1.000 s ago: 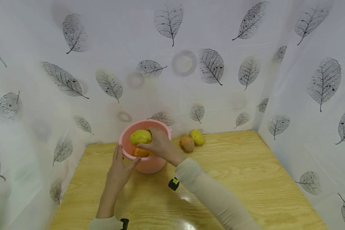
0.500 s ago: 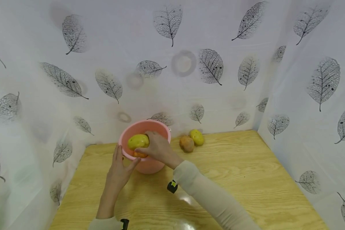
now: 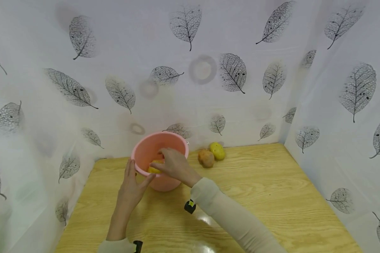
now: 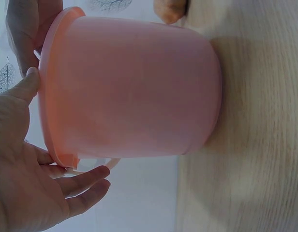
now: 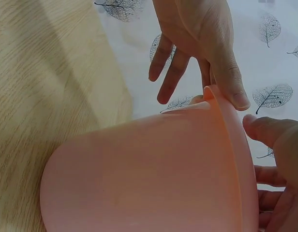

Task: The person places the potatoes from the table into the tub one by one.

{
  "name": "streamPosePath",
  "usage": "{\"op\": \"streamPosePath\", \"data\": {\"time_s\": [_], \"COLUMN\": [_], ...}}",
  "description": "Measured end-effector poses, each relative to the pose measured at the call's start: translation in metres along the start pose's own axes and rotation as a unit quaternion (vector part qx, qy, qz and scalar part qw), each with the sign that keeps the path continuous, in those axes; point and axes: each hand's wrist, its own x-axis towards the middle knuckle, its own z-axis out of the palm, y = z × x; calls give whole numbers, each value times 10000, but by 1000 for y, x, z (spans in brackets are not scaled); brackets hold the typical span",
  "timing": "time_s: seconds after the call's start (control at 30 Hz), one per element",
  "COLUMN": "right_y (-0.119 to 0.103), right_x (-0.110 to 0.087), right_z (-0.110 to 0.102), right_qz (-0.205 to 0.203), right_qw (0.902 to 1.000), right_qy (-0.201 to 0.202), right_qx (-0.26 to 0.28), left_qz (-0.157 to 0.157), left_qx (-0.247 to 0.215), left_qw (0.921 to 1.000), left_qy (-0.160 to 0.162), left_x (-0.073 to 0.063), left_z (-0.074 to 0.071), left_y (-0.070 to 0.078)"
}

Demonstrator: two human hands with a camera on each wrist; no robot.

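Observation:
A pink bucket [image 3: 166, 182] stands upright on the wooden table, with a handle partly showing in the left wrist view. My left hand [image 3: 131, 191] grips its rim at the near left, thumb on the front edge and fingers spread along the side. Over the bucket's mouth, my right hand [image 3: 176, 165] reaches inside, its thumb and fingers apart and holding nothing that shows. Beneath that thumb lies a yellow potato [image 3: 153, 170], mostly hidden by the hand and the rim.
To the right of the bucket, a brownish-orange roundish lump [image 3: 206, 158] and another yellow potato [image 3: 217, 151] lie side by side on the table [image 3: 256, 196]. A white leaf-patterned curtain [image 3: 202, 98] rises behind and along both sides.
The yellow potato in my right hand has gone down into the bucket and been let go. My right hand stays over the opening; my left has kept its hold on the rim.

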Motion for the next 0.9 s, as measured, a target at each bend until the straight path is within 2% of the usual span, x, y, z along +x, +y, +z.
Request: {"op": "streamPosePath", "data": {"time_s": [0.23,0.43,0.73,0.9], "right_y": [1,3,12,18], "right_x": [-1,-3,-7,-12], "right_z": [0,-2,-14,-28], "right_qz": [6,-62,-471,-286], "right_qw": [9998,9997,9965,9955], "right_qy": [-220,-236,56,102], "right_qx": [37,25,688,903], "left_qz": [-23,31,91,80], "left_qx": [-8,21,66,94], "left_qw": [10000,10000,9999,9999], "left_qy": [-16,18,73,62], "left_x": [-1,-1,1,1], "left_z": [0,0,1,0], "left_y": [1,1,-2,-1]}}
